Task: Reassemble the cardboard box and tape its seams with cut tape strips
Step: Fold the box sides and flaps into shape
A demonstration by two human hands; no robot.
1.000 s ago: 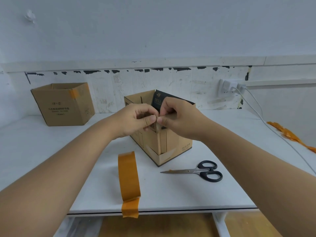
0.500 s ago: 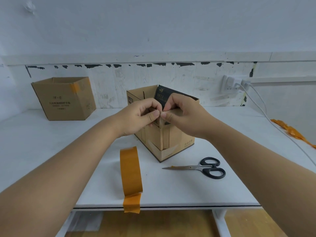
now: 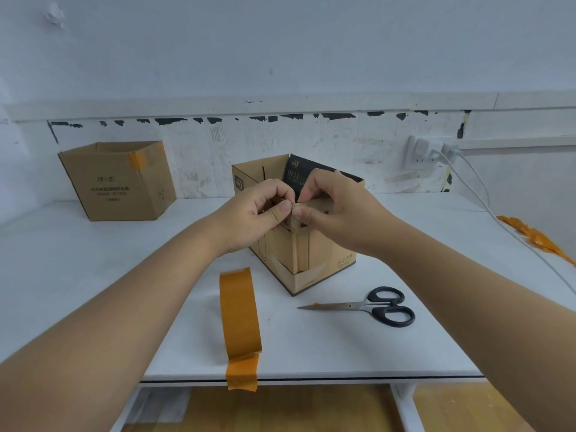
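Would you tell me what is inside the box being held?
A dark printed panel stands inside the box. Its floor is hidden by the walls and both hands, left and right.

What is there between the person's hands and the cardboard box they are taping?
Nothing visible. Both the left hand and the right hand already pinch the near top corner of the cardboard box, thumbs meeting on its edge. The tape roll and scissors lie nearer the table's front edge, off to either side.
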